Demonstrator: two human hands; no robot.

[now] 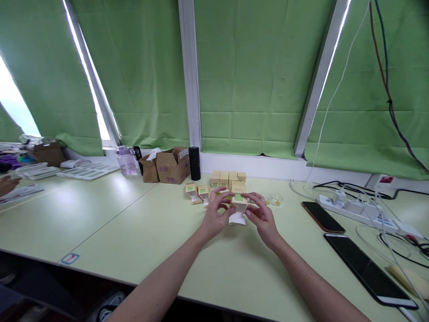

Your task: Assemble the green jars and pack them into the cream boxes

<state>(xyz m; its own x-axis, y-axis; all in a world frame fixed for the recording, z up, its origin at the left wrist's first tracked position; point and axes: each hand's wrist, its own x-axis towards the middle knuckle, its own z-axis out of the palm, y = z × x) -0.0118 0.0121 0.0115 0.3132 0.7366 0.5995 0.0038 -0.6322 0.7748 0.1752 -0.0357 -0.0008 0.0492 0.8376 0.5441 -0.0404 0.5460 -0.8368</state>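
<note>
Both my hands hold one small tan cardboard box above the table, its white inner flap hanging open toward me. My left hand grips its left side between thumb and fingers. On the right side, the thumb and fingers of my right hand close on it. Left of my hands lie two similar small boxes with flaps open and green patches on top. Behind the held box stands a group of closed small boxes. Clear round containers with yellow bits sit just beyond my right hand.
Brown cartons, a black cylinder and a purple bottle stand along the back. To the right are a phone, a tablet and a power strip with cables. Another person's hand shows at far left.
</note>
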